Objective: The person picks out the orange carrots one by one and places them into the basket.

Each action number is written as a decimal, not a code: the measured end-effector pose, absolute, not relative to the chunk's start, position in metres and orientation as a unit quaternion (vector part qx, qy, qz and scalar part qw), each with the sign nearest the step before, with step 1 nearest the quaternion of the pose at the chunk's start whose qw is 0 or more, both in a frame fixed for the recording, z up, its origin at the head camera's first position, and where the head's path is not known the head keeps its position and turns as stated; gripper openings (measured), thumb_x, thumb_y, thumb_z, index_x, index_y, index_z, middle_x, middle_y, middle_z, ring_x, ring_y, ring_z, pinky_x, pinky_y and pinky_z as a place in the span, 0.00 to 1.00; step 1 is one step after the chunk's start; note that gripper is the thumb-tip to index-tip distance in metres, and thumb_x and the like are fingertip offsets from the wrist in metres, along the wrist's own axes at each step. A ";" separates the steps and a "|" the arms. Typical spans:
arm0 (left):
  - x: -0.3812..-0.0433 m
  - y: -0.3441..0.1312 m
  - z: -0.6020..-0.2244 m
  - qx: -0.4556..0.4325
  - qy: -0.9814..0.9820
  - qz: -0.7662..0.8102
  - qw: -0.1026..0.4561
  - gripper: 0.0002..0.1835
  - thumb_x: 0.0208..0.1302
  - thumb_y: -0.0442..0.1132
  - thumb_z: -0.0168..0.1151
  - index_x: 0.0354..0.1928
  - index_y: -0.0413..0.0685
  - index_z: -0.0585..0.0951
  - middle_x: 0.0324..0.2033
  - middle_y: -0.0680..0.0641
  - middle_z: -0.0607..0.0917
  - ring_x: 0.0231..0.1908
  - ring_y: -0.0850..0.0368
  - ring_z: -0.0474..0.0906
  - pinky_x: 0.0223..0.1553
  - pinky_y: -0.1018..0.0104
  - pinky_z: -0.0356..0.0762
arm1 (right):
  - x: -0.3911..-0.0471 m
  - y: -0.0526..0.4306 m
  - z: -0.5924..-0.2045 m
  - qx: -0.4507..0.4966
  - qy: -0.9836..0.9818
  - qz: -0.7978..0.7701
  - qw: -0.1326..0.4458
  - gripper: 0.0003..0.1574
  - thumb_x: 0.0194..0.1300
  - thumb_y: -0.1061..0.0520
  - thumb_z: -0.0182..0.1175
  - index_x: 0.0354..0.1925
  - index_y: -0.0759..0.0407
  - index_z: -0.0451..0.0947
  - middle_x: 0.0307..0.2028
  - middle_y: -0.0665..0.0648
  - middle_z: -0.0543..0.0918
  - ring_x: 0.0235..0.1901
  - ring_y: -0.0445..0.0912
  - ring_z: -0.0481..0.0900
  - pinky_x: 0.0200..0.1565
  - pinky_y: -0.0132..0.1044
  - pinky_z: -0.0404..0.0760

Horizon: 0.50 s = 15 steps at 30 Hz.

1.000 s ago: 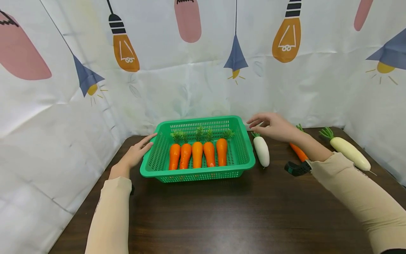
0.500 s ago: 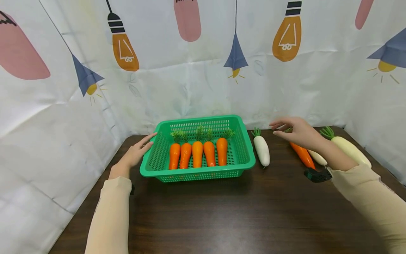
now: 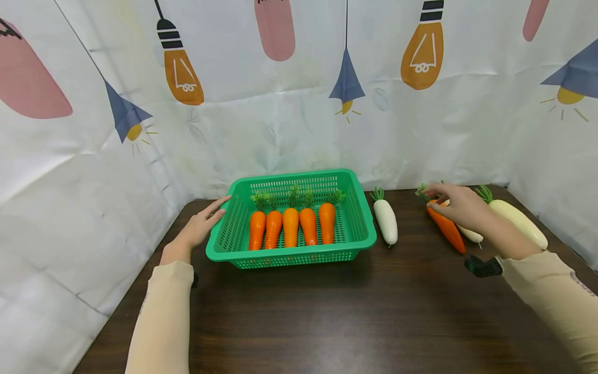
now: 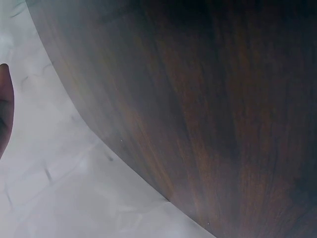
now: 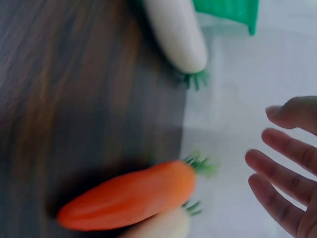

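My left hand (image 3: 202, 222) rests its fingers on the left rim of a green plastic basket (image 3: 299, 252). Several orange carrots (image 3: 290, 228) with feathery green tops lie side by side in it. My right hand (image 3: 460, 205) hovers over the top of a carrot (image 3: 447, 228) on the table, thumb and fingers apart and nothing between them. In the right wrist view the hand (image 5: 290, 163) shows spread fingers beyond the leafy end of that carrot (image 5: 133, 196). A white radish (image 3: 469, 235) lies right beside this carrot, partly covered by the hand.
Another white radish (image 3: 385, 221) lies just right of the basket. A larger pale radish (image 3: 518, 223) is farther right, behind the right forearm. The dark wooden table (image 3: 327, 317) meets a patterned white curtain (image 3: 299, 130) at its back and left.
My right hand has moved right and slightly down, away from the basket side and the nearer white radish, to the loose carrot. The left hand and basket stay put.
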<state>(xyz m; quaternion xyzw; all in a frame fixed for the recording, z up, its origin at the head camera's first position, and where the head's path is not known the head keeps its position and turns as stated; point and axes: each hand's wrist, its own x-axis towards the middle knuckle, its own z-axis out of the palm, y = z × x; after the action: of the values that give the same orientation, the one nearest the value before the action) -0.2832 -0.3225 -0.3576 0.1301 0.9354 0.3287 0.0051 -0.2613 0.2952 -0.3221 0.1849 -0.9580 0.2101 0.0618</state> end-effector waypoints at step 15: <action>-0.283 -0.322 -0.358 0.129 0.935 0.330 0.002 0.33 0.83 0.57 0.40 0.83 0.55 0.54 0.76 0.28 0.56 0.68 0.22 0.61 0.62 0.23 0.57 | -0.269 0.319 -0.358 0.114 -0.970 0.206 0.055 0.27 0.73 0.60 0.61 0.65 0.72 0.72 0.51 0.78 0.80 0.45 0.68 0.81 0.39 0.60 0.82</action>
<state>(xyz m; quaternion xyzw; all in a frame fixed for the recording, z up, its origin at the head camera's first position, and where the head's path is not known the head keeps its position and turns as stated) -0.2829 -0.3218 -0.3577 0.1290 0.9352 0.3297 0.0016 -0.2686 0.3190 -0.3578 0.1137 -0.9704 0.2059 0.0548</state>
